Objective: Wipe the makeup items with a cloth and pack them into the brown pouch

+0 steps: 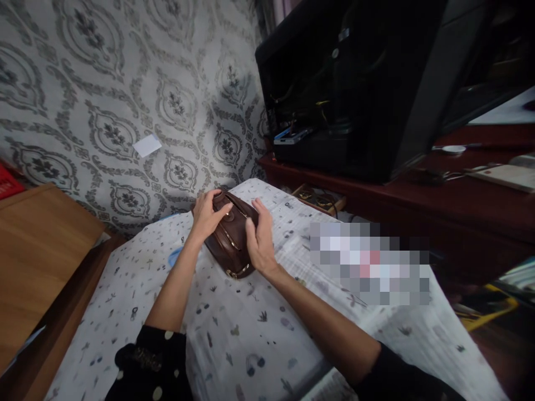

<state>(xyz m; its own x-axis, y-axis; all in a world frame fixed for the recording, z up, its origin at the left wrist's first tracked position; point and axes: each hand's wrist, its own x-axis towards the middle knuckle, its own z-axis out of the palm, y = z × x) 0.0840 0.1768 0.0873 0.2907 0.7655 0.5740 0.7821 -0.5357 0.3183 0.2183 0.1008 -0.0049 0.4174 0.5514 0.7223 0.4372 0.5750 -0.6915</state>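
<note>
A small brown leather handbag [222, 249] with gold-coloured zips and a metal chain or clasp at its near end lies on a white patterned cloth [234, 334]. My left hand [204, 217] grips the bag's left side, its thumb stretched across the top beside a small round fitting. Against the right side presses my right hand [261, 239], with the thumb over the upper edge and the fingers along the far side. The bag sits between both palms. Its underside is hidden.
A large black television or cabinet [334, 100] stands on a dark red shelf [401, 195] at right. Below is an open drawer [340, 205]. A wooden box-like piece [45, 239] stands at left. A patterned wall [175, 72] rises behind. A pixelated patch covers part of the cloth.
</note>
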